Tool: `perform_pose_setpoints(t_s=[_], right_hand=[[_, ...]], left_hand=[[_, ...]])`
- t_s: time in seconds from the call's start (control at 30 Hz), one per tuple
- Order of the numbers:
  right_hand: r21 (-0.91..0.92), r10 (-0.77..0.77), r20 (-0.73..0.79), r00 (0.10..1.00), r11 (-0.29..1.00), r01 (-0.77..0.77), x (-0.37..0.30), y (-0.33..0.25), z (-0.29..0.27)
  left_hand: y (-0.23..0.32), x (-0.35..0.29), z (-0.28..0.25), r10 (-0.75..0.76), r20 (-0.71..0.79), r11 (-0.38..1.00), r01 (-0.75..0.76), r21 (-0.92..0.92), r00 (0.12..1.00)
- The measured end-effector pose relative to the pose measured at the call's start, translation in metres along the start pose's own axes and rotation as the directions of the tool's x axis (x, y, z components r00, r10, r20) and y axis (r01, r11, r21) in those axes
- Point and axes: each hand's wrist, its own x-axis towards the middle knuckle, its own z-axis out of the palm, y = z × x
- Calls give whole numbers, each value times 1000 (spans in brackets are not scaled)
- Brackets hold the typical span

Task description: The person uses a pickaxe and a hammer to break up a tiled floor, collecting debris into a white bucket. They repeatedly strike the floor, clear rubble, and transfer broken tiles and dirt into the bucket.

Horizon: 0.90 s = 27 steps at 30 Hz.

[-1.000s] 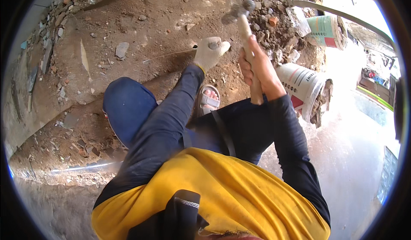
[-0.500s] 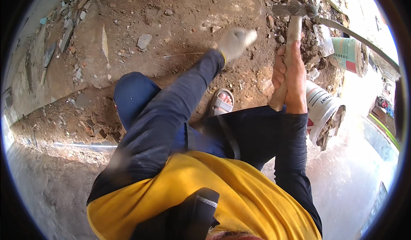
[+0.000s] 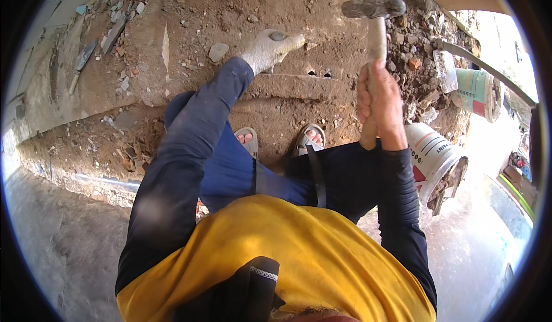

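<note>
My right hand, bare, is wrapped round the pale wooden handle of a hammer. Its metal head is raised, pointing away from me toward the rubble side. My left hand, in a dusty whitish glove, is closed low over the dirt. A dark round end shows at the top of that fist, like the butt of a metal tool seen end-on; the rest of it is hidden. Two small dark holes lie in the soil to the right of the glove.
Broken stones pile up at the far right. Beside them stand a green bucket and a white bucket holding rubble. A curved strip reaches over the green bucket. My sandalled feet are between the trench edge and my knees.
My gloved left hand has moved left, away from the hammer. The hammer sits slightly further left in view. My left foot has come into sight as my left knee shifted.
</note>
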Motion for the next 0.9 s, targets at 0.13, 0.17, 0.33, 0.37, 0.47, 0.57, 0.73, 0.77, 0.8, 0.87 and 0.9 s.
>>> perform_pose_setpoints(t_s=[0.13, 0.17, 0.33, 0.37, 0.47, 0.57, 0.73, 0.77, 0.8, 0.87, 0.9], right_hand=[[-225, -37, 64, 997, 973, 51, -7, -1, 25], [-267, -93, 108, 990, 956, 119, -12, -7, 31], [-56, -245, 64, 967, 967, 249, -43, -82, 63], [58, -340, 72, 938, 940, 337, -47, -104, 66], [253, -751, 312, 582, 656, 711, -42, -137, 77], [24, -606, 182, 774, 790, 613, -16, -108, 86], [-425, 224, 176, 959, 896, -131, 8, -23, 85], [-407, 127, 211, 969, 913, -31, 4, -24, 82], [-400, 170, 153, 973, 912, -97, -3, -34, 79], [-342, 87, 94, 992, 938, -50, -23, -76, 74], [-302, 48, 37, 998, 953, -35, -37, -101, 76]], left_hand=[[3, 0, 1, 5, -77, 997, -11, -71, 997], [3, 1, -1, -21, -84, 997, 15, -72, 996], [-7, 9, -5, -29, 21, 990, 32, -135, 999], [-9, 10, -7, -32, 40, 992, 37, -123, 999], [-13, 13, -8, -42, 33, 991, 46, -126, 999], [-12, 6, -9, -30, 54, 997, 33, -66, 998], [-9, -5, -9, 138, -77, 983, -146, -107, 987], [-10, -2, -9, 91, -52, 992, -95, -82, 994], [-12, 0, -9, 39, -15, 997, -40, -59, 999], [-19, 10, -9, 78, 37, 990, -74, -118, 996], [-21, 16, -9, 26, 40, 997, -23, -73, 999]])
